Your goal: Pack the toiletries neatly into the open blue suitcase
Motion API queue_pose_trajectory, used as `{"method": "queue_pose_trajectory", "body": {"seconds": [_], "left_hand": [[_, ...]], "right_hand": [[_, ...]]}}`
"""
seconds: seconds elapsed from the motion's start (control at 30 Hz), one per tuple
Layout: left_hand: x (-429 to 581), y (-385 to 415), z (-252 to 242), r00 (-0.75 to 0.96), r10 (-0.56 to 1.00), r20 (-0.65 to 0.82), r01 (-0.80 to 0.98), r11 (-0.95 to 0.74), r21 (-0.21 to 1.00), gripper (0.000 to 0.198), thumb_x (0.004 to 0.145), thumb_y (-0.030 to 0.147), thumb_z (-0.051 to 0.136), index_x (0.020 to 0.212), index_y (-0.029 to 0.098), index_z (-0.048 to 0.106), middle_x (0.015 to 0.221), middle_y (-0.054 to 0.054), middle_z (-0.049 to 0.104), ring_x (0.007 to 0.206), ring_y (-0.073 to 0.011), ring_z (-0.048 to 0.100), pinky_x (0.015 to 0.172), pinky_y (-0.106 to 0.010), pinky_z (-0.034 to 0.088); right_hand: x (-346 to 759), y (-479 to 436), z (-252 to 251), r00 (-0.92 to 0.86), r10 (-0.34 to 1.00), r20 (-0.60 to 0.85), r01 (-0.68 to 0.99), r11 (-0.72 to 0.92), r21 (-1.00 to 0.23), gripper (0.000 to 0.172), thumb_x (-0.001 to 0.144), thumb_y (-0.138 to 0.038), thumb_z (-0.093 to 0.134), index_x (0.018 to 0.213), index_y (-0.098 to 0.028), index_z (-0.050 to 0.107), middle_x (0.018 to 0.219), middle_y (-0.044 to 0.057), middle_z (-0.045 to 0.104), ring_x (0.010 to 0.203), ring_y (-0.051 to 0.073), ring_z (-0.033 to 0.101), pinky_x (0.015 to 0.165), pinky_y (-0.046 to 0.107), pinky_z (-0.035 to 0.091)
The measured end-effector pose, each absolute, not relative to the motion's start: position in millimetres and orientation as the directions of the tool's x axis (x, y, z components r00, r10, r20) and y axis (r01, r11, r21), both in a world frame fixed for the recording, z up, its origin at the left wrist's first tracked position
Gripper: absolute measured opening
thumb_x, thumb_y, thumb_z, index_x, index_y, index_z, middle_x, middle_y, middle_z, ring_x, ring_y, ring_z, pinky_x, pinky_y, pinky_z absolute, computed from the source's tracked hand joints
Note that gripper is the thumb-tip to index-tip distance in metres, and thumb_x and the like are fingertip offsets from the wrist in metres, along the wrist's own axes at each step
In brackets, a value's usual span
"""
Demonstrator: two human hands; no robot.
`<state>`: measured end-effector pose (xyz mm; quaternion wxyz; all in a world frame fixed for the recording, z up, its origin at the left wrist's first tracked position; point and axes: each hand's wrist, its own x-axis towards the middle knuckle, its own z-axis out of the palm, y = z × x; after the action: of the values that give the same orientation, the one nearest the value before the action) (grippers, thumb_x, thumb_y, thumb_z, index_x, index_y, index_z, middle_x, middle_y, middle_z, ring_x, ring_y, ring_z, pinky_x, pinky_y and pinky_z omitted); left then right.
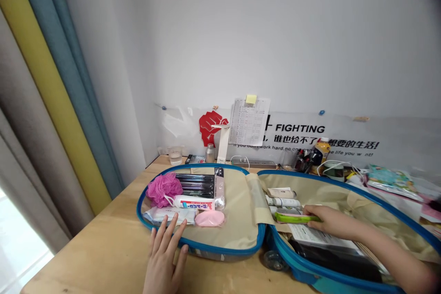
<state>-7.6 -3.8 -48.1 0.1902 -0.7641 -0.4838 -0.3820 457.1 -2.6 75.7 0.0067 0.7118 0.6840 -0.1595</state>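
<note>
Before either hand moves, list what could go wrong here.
The toothpaste tube and pink bath puff lie with no visible strap, so they might slide out if the left suitcase half is lifted. The right hand grips a green-edged item beside white containers, which it could knock. The clear cup close behind that half might tip if bumped.

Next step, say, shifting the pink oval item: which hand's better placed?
Left, probably. The left hand is open at the near edge of the same suitcase half, close to the pink oval item. The right hand is over the other half, gripping a green-edged item.
</note>
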Motion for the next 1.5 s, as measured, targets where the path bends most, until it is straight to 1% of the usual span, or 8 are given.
{"method": "queue_pose_trajectory", "body": {"seconds": [0.13, 0.27, 0.4, 0.63, 0.77, 1.07, 1.27, 1.5], "left_hand": [[-9, -3, -49, 0.236, 0.604, 0.762, 0.887, -0.454, 0.085, 0.054, 0.092, 0.023, 0.046, 0.145, 0.029, 0.04, 0.148, -0.005, 0.047, 0.144, -0.0247, 0.028, 0.118, -0.049, 0.019], [-8, -3, -48, 0.227, 0.583, 0.78, 0.876, -0.472, 0.098, 0.053, 0.09, 0.022, 0.047, 0.143, 0.029, 0.044, 0.146, -0.004, 0.049, 0.145, -0.0236, 0.028, 0.119, -0.047, 0.019], [-7, -2, -48, 0.231, 0.58, 0.781, 0.87, -0.482, 0.1, 0.053, 0.091, 0.021, 0.047, 0.143, 0.029, 0.044, 0.147, -0.003, 0.049, 0.146, -0.0223, 0.025, 0.12, -0.046, 0.016], [-8, -3, -50, 0.223, 0.609, 0.761, 0.879, -0.463, 0.112, 0.053, 0.091, 0.022, 0.046, 0.144, 0.029, 0.042, 0.148, -0.005, 0.047, 0.144, -0.0249, 0.028, 0.118, -0.05, 0.02], [-9, -2, -51, 0.227, 0.595, 0.771, 0.88, -0.465, 0.1, 0.053, 0.091, 0.021, 0.046, 0.143, 0.029, 0.043, 0.148, -0.004, 0.047, 0.144, -0.025, 0.029, 0.118, -0.05, 0.021], [-10, 1, -55, 0.219, 0.586, 0.78, 0.874, -0.473, 0.11, 0.055, 0.09, 0.021, 0.046, 0.144, 0.031, 0.042, 0.147, -0.004, 0.048, 0.144, -0.026, 0.029, 0.117, -0.052, 0.022], [-17, 3, -61, 0.278, 0.609, 0.743, 0.88, -0.471, 0.056, 0.059, 0.09, 0.022, 0.049, 0.147, 0.031, 0.037, 0.149, -0.004, 0.046, 0.145, -0.026, 0.027, 0.117, -0.052, 0.023], [-17, 3, -61, 0.264, 0.633, 0.728, 0.888, -0.454, 0.073, 0.057, 0.091, 0.023, 0.048, 0.146, 0.033, 0.038, 0.148, -0.004, 0.047, 0.142, -0.0273, 0.033, 0.116, -0.054, 0.025]], "right_hand": [[463, -8, 87, 0.032, 0.984, -0.178, 0.955, -0.083, -0.286, 0.018, 0.081, -0.033, 0.043, 0.081, -0.028, 0.06, 0.09, 0.01, 0.071, 0.086, 0.026, 0.065, 0.076, 0.032, 0.046], [456, -4, 106, 0.05, 0.997, -0.055, 0.934, -0.066, -0.35, 0.032, 0.085, -0.04, 0.036, 0.092, -0.024, 0.063, 0.105, 0.015, 0.069, 0.096, 0.029, 0.064, 0.082, 0.034, 0.047], [415, 16, 124, -0.009, 0.998, 0.066, 0.92, 0.034, -0.39, 0.04, 0.088, -0.046, 0.035, 0.102, -0.021, 0.063, 0.105, 0.011, 0.068, 0.096, 0.026, 0.063, 0.082, 0.034, 0.047], [290, 88, 110, -0.19, 0.965, 0.179, 0.882, 0.248, -0.401, 0.023, 0.09, -0.026, 0.052, 0.109, -0.017, 0.062, 0.107, 0.005, 0.066, 0.098, 0.017, 0.061, 0.09, 0.036, 0.047], [234, 120, 87, -0.269, 0.946, 0.182, 0.864, 0.321, -0.388, 0.029, 0.092, -0.038, 0.056, 0.111, -0.016, 0.061, 0.112, 0.006, 0.063, 0.1, 0.017, 0.061, 0.089, 0.041, 0.05], [205, 134, 58, -0.317, 0.945, 0.082, 0.884, 0.326, -0.335, 0.033, 0.092, -0.038, 0.057, 0.116, -0.016, 0.059, 0.115, 0.007, 0.062, 0.1, 0.018, 0.061, 0.088, 0.041, 0.052], [203, 135, 53, -0.331, 0.943, 0.031, 0.894, 0.324, -0.311, 0.032, 0.091, -0.038, 0.057, 0.115, -0.016, 0.06, 0.115, 0.007, 0.062, 0.101, 0.018, 0.061, 0.088, 0.041, 0.052], [216, 137, 64, -0.297, 0.951, 0.083, 0.901, 0.308, -0.306, 0.032, 0.092, -0.038, 0.056, 0.116, -0.017, 0.059, 0.12, 0.007, 0.061, 0.105, 0.019, 0.06, 0.091, 0.042, 0.051]]}}
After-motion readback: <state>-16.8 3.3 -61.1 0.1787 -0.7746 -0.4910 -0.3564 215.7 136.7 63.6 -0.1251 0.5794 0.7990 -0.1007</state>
